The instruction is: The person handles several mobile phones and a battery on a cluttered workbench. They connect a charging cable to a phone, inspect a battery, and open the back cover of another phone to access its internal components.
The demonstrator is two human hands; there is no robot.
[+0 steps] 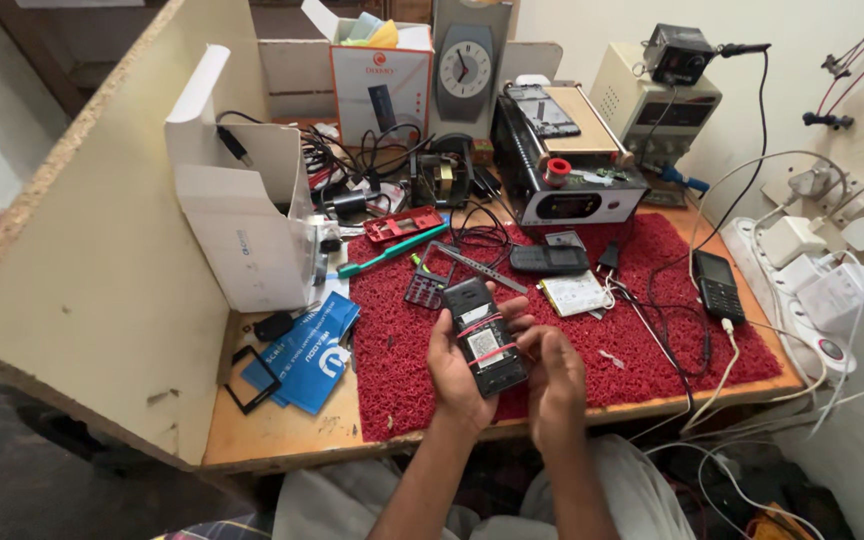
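Hands: 2, left hand [455,375] + right hand [553,385], on 1 opened phone [484,336].

Phone [484,338], back cover off, in left hand [455,372]: white rect. label w/ red strip on its exposed back.

White/orange carton [380,88], upright at back of bench, left of clock; phone picture on front, flap open.

White folded box [242,215], left side, leaning vs. partition board, lid raised.

Blue flat packets [309,350] w/ white markings, on bench left of red mat [652,250], just under white box.

Black unit [564,190] at back-centre: small dark display on front face, red-tinted.

Black keypad phone [719,286], right on mat: screen dark.

Pale battery pack [574,293], mid-mat, white/yellowish label.
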